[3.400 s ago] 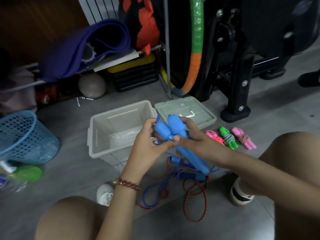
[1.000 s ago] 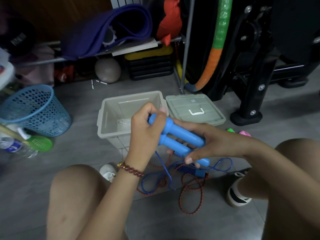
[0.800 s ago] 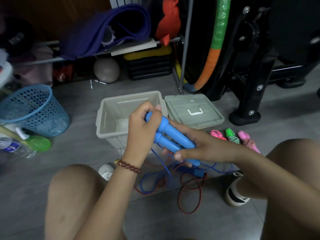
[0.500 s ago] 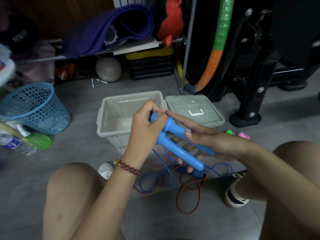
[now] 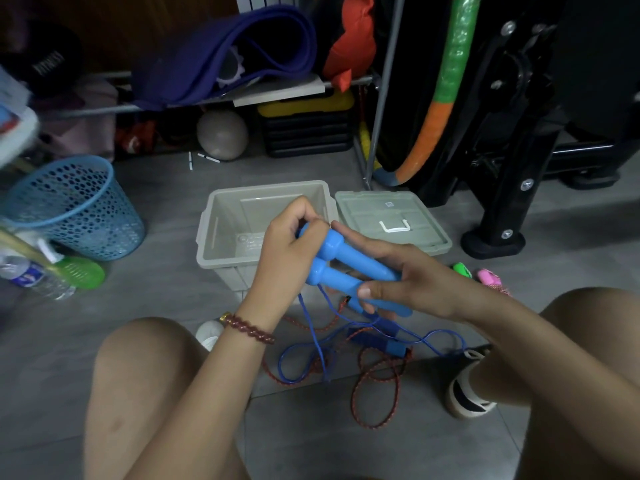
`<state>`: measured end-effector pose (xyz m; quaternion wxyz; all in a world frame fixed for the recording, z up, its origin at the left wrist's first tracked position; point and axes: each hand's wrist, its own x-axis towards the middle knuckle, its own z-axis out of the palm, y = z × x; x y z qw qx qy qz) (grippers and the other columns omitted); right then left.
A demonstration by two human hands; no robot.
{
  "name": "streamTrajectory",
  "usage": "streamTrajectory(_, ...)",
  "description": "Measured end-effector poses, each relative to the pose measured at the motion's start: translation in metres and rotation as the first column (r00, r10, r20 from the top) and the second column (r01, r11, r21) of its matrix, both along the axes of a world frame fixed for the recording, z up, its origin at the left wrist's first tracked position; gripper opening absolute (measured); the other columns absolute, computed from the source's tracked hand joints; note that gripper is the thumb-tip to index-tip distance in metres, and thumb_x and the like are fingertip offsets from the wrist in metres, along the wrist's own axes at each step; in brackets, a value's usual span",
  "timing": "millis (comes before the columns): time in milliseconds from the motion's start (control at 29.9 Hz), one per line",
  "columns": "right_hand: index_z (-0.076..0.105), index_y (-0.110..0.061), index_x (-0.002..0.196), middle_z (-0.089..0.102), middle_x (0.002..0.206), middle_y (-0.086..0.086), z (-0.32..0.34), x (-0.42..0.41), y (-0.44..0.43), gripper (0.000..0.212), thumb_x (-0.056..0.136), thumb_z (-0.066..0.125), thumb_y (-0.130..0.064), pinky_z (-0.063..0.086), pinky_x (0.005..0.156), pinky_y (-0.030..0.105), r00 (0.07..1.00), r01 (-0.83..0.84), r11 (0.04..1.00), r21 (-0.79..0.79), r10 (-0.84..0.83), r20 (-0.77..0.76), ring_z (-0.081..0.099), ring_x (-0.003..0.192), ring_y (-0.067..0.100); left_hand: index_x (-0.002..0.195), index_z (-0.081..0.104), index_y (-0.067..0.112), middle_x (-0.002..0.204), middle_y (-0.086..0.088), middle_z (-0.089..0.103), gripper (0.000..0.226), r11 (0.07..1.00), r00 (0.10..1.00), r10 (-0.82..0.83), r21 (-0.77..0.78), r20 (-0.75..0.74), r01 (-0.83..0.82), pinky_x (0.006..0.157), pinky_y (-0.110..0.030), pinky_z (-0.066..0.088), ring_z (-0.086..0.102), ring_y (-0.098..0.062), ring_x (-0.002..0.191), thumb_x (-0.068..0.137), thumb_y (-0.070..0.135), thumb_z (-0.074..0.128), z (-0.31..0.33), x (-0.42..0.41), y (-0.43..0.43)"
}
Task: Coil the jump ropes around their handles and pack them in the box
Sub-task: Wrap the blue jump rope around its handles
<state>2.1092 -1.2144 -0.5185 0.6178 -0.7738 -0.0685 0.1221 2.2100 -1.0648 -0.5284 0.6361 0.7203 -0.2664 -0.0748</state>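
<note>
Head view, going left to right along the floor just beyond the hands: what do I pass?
Blue mesh basket → open grey box → its lid lying flat → green coiled rope → pink coiled rope. Left out: the blue handles, held in front of box and lid.

A blue mesh basket point(image 5: 74, 209) stands at left, a purple mat point(image 5: 221, 53) and grey ball point(image 5: 222, 135) sit at upper centre, and a green-and-orange hoop point(image 5: 446, 81) leans at upper right.
</note>
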Motion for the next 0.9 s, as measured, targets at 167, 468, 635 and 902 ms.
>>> streamTrajectory(167,0.021,-0.035,0.148,0.068,0.093,-0.008,-0.004,0.001,0.003,0.073,0.093,0.05,0.004,0.042,0.056,0.039,0.999,0.026,0.998,0.049,-0.025,-0.023,0.051,0.068,0.021,0.072,0.043,0.001,0.066,-0.009,0.042,0.017,1.0,0.996,-0.009,-0.026,-0.088,0.007,0.041,-0.013,0.034,0.039,-0.001,0.049,0.088,0.004,0.047,0.006,-0.003,0.002)
streamTrajectory(468,0.025,-0.037,0.147,0.063,0.113,0.019,-0.006,0.002,-0.008,0.07,0.091,0.049,-0.004,0.038,0.051,0.021,0.996,0.084,0.895,0.439,-0.066,-0.055,0.047,0.065,0.015,0.11,0.058,0.02,0.11,0.004,0.065,0.042,0.964,0.95,-0.18,-0.239,-0.254,0.119,0.08,-0.022,0.047,0.058,-0.009,0.1,0.089,0.041,0.028,0.004,0.01,0.006)
streamTrajectory(635,0.033,-0.035,0.144,0.059,0.112,-0.002,-0.012,0.007,-0.001,0.066,0.088,0.051,-0.005,0.037,0.047,0.019,0.983,0.178,0.782,0.598,-0.168,-0.073,0.049,0.064,0.015,0.122,0.054,0.012,0.119,-0.005,0.064,0.053,0.957,0.86,-0.097,-0.284,-0.501,-0.057,0.092,-0.032,0.047,0.058,-0.019,0.113,0.098,0.043,0.019,-0.014,-0.006,-0.017)
streamTrajectory(902,0.028,-0.03,0.145,0.061,0.096,-0.015,-0.008,0.014,-0.006,0.069,0.091,0.052,0.005,0.039,0.048,0.019,0.847,0.483,0.83,0.28,-0.523,0.089,0.051,0.065,0.017,0.076,0.051,0.016,0.078,-0.014,0.061,0.04,0.898,0.968,-0.141,0.385,-0.207,0.213,0.063,-0.036,0.04,0.057,-0.028,0.066,0.092,0.044,0.028,-0.04,-0.039,-0.042)
